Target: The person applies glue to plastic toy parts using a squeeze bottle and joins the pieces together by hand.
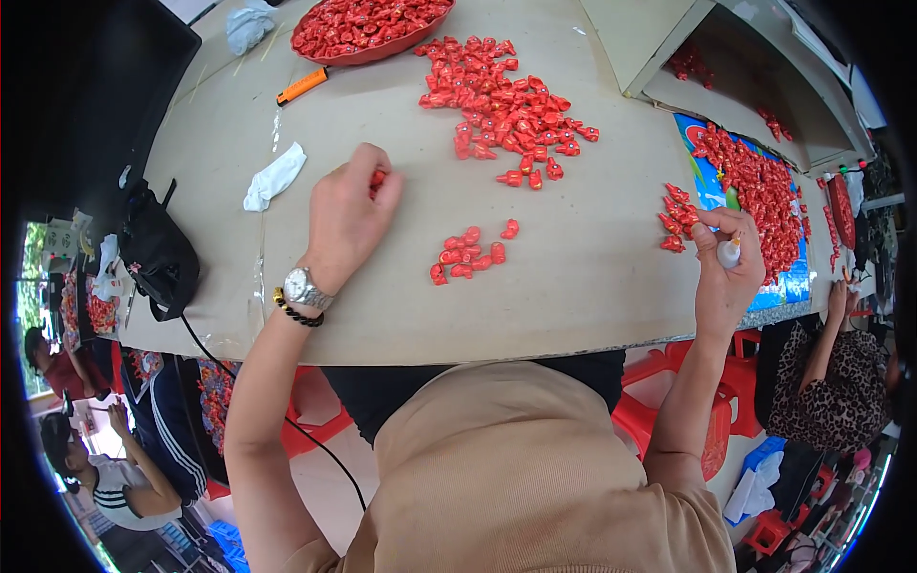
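Observation:
My left hand (351, 215) is raised over the table's left half, its fingers curled around a small red piece (377, 179) that shows between thumb and fingers. At the right, my right hand (731, 263) grips a small white bottle with a narrow tip (729, 252). Its fingertips are beside a short row of red-and-gold figure-like pieces (677, 220); whether they touch is hard to tell. Between my hands lies a small group of plain red pieces (463, 254). Beyond them spreads a larger loose pile of similar red pieces (501, 100).
A red bowl (382, 53) heaped with pieces stands at the back, near an orange cutter (302, 86). Crumpled white tissue (275, 178) lies at left, by a black bag (158, 250). A blue sheet (702, 162) carries many red pieces before a shelf box (659, 48). Other people sit at both sides.

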Demonstrator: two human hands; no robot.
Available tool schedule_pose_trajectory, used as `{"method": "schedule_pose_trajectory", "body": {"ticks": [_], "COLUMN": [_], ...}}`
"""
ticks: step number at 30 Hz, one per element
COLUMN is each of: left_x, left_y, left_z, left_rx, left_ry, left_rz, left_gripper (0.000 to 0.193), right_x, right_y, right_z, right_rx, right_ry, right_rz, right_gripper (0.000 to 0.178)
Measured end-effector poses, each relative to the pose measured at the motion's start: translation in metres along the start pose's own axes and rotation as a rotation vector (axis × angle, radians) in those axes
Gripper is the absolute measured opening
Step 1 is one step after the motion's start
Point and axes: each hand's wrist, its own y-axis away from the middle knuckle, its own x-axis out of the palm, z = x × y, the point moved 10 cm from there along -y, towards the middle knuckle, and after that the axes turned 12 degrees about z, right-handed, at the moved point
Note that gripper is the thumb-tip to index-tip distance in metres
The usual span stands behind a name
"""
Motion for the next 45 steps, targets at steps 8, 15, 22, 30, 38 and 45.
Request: {"method": "schedule_pose_trajectory", "body": {"ticks": [8,15,22,30,38,45], "left_x": [0.038,0.063,0.067,0.063,0.064,0.070], "left_y": [0.041,0.064,0.075,0.080,0.081,0.085], "left_z": [-0.010,-0.090,-0.110,-0.118,-0.110,-0.107], "left_rx": [-0.536,-0.613,-0.495,-0.460,-0.335,-0.371], "left_ry": [2.285,2.562,2.502,2.499,2.367,2.388], "left_rz": [-0.051,0.115,0.172,0.162,0.151,0.098], "left_gripper": [0.025,0.028,0.025,0.036,0.039,0.022], "right_x": [0.039,0.098,0.122,0.112,0.094,0.078], "right_y": [0.004,0.021,0.031,0.033,0.038,0.035], "right_z": [0.015,0.026,0.061,0.076,0.067,0.079], "right_rx": [0.059,0.267,0.189,-0.057,0.024,-0.236], "right_ry": [-0.309,-0.771,-1.056,-0.654,-0.777,-0.921], "right_rz": [0.153,0.420,0.619,0.592,0.471,0.358], "right_gripper": [0.013,0.028,0.039,0.035,0.037,0.029]}}
